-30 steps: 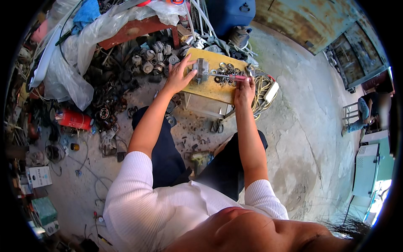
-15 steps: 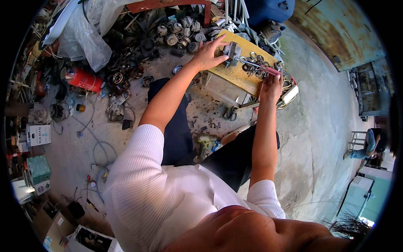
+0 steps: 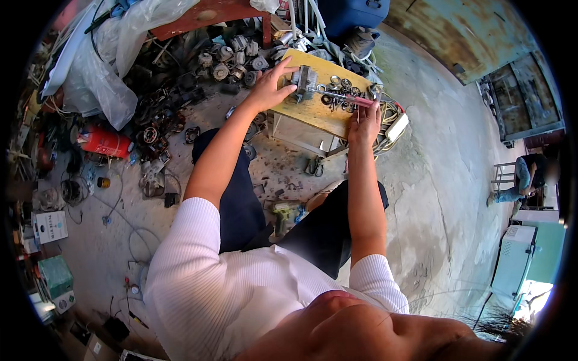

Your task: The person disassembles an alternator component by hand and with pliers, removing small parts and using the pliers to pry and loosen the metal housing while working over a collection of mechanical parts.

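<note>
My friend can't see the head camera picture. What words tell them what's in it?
A person's right hand holds a red-handled screwdriver pointed at a gray metal block, with the spread left hand close beside the block. Small metal rings lie on the yellow tabletop, and machine parts are heaped beyond.

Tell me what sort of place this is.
Likely a repair workshop: piled-up metal parts, bearing-like rings on a yellow-topped table, and a red-handled screwdriver in the right hand.
</note>
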A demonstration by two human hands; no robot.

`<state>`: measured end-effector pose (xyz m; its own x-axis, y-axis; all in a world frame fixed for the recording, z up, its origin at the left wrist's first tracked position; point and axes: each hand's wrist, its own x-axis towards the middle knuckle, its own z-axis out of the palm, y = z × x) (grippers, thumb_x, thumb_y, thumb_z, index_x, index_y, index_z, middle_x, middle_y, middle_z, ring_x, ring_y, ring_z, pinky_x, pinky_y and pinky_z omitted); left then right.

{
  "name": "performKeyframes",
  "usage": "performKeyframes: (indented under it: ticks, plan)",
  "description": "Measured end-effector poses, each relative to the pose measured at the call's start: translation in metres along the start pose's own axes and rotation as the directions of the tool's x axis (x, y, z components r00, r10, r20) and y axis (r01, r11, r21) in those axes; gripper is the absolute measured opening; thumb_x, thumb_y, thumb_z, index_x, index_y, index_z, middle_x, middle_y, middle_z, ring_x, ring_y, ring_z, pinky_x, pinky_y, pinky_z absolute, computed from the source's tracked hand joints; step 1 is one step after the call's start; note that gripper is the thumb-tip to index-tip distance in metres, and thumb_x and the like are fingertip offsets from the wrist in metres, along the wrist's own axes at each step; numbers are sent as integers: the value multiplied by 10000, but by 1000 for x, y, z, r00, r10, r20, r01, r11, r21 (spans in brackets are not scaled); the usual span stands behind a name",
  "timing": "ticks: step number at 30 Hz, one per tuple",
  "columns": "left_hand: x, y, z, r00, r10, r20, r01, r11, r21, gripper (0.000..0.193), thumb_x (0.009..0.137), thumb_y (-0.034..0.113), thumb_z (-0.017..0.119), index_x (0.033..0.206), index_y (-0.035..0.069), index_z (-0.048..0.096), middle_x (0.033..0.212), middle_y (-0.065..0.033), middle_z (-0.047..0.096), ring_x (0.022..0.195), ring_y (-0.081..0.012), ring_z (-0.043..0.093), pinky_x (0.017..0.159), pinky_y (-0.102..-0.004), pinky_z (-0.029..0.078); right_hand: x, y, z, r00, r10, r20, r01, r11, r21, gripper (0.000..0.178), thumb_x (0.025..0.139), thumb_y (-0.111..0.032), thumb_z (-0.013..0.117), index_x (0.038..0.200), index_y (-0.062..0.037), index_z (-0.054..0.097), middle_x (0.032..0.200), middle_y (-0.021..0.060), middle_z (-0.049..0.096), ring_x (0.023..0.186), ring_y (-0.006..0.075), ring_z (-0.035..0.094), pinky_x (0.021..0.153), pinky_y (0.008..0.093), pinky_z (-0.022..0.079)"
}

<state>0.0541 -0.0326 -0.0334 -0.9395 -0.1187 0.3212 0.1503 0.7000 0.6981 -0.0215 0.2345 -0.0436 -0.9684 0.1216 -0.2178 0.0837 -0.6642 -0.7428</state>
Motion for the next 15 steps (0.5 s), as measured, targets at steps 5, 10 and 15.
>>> performKeyframes:
  ticks: [5, 10, 15]
  plan:
    - [3, -5, 1, 1000, 5, -11, -6, 999, -41, 795, 919, 343, 662, 1567, 179, 232, 1437, 20, 557, 1361, -261, 457, 1136, -504, 226, 4, 4, -8, 999, -10, 45, 11, 1000, -20, 317, 1005, -260, 601, 1293, -150, 528, 1078, -14, 639, 934, 106, 623, 748, 264, 491]
    - [5, -7, 0, 999, 50, 5, -50, 996, -75, 846, 897, 400, 688, 1562, 159, 224, 1443, 33, 550, 1378, -278, 431, 1136, -547, 207, 7, 5, -9, 999, 14, 36, -14, 1000, 8, 291, 1036, -224, 535, 1322, -175, 511, 1128, 6, 643, 982, 141, 619, 878, 320, 499]
    - [8, -15, 3, 1000, 6, -3, -6, 990, -140, 841, 896, 371, 696, 1562, 158, 230, 1430, 7, 562, 1363, -286, 456, 1124, -524, 261, 4, 4, -5, 1000, -23, 20, 24, 998, -65, 336, 1021, -207, 567, 1338, -126, 490, 1142, 16, 627, 1006, 143, 623, 826, 271, 486]
